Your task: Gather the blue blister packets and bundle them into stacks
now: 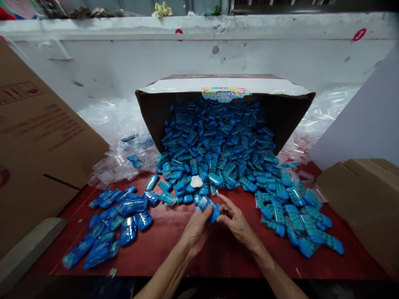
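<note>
Bare forearms, two, over one red table. Pinching one blue container with left hand, mid-table, before the open carton; touching its edge with right hand, grip unclear. Spilling out, uncountable: blue-capped containers. At left, over ten in blue wrappers, print illegible. One white lump; one sticker, Chinese characters; two red discs, right one reading "3".

pack: glossy plastic | carton: matt cardboard | tabletop: smooth
</note>
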Motion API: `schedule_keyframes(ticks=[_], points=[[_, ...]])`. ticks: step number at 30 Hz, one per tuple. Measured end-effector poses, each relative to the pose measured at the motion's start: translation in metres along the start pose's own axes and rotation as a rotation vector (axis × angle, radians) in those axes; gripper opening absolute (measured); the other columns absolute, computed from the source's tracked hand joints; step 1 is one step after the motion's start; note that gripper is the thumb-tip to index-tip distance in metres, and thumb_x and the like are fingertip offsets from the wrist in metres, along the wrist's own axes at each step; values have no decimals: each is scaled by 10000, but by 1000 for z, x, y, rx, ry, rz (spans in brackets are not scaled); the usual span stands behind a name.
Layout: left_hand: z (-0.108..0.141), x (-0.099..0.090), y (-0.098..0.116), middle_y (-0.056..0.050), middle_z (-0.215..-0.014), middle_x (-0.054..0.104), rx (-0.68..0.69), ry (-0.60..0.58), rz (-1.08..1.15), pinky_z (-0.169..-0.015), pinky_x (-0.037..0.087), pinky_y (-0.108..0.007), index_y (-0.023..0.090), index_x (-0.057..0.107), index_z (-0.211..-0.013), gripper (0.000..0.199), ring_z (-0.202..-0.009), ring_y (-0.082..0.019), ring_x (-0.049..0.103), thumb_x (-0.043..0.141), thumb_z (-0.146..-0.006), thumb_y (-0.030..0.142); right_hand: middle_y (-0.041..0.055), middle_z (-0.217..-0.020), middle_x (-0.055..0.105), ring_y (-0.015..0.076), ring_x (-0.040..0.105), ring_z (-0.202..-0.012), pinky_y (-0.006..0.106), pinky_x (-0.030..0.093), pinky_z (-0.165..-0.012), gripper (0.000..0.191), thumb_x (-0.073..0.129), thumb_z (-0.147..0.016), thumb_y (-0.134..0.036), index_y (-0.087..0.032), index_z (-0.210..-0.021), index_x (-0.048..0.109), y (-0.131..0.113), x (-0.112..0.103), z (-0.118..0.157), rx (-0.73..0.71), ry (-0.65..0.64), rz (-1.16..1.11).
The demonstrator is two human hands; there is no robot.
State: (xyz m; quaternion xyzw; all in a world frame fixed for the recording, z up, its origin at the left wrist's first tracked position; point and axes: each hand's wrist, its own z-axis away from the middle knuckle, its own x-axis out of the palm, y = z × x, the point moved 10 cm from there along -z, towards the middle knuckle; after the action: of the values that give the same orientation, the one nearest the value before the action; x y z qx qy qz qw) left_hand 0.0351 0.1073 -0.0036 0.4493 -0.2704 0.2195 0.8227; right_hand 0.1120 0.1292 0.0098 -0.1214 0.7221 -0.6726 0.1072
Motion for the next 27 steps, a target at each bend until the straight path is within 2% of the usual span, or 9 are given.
schedule_keyframes(ticks=[6, 10, 13, 16, 18, 20, 23, 25, 27], points=[[7, 11, 2, -90, -955, 631, 8, -147, -42, -871, 373, -287, 123, 598, -948, 243, -918, -175, 561, 564, -724, 211, -20, -785, 495, 111, 485, -675, 229, 399, -649, 543, 602, -710, -332, -255, -1209, 401, 15, -5, 1, 9, 16, -17], [6, 2, 0, -91, -898, 645, 71, -46, -53, -863, 375, -272, 115, 616, -895, 230, -887, -171, 572, 583, -707, 243, 11, -860, 530, 140, 511, -741, 246, 411, -680, 461, 572, -728, -358, -236, -1158, 461, 12, -4, 6, -15, 65, 76], [4, -9, -2, -71, -831, 651, 87, 34, -37, -826, 407, -287, 129, 611, -860, 209, -820, -163, 589, 603, -688, 249, 23, -901, 552, 151, 520, -769, 251, 417, -691, 430, 536, -751, -362, -233, -1155, 467, 5, 5, 7, -44, 15, 132], [7, -34, 15, -58, -718, 642, 95, 144, 27, -768, 454, -334, 130, 598, -789, 168, -761, -178, 605, 574, -711, 277, 16, -847, 562, 138, 522, -710, 237, 424, -639, 394, 512, -765, -349, -222, -1137, 483, 1, 5, 1, -32, -31, 199], [16, -63, 47, -66, -683, 631, 182, 256, 119, -739, 476, -352, 123, 581, -732, 216, -761, -192, 608, 498, -759, 321, 16, -814, 563, 133, 518, -691, 235, 420, -631, 322, 501, -771, -326, -201, -1066, 533, -1, -8, -6, -19, 38, 309], [32, -96, 90, -112, -740, 631, 343, 365, 237, -719, 491, -370, 103, 575, -750, 411, -822, -221, 599, 339, -805, 435, 23, -814, 566, 136, 517, -708, 242, 413, -658, 250, 487, -781, -304, -188, -985, 572, -5, -23, -13, -26, 119, 448], [54, -134, 135, -160, -839, 620, 501, 475, 301, -682, 509, -368, 63, 563, -843, 575, -885, -243, 580, 222, -795, 524, 30, -848, 563, 148, 518, -775, 248, 395, -700, 222, 486, -788, -293, -205, -968, 583, -4, -23, -21, -58, 106, 672], [57, -143, 136, -123, -793, 628, 474, 506, 269, -675, 510, -362, 84, 557, -849, 421, -845, -226, 596, 293, -821, 410, 28, -857, 561, 159, 508, -811, 252, 380, -708, 209, 508, -780, -295, -234, -961, 593, 2, -11, -25, -71, 51, 840], [48, -135, 117, -68, -694, 628, 364, 481, 199, -668, 505, -346, 117, 554, -818, 222, -755, -196, 617, 384, -807, 260, 25, -838, 564, 165, 495, -809, 256, 363, -699, 158, 517, -779, -296, -252, -893, 618, 10, 3, -27, -77, 10, 996]])
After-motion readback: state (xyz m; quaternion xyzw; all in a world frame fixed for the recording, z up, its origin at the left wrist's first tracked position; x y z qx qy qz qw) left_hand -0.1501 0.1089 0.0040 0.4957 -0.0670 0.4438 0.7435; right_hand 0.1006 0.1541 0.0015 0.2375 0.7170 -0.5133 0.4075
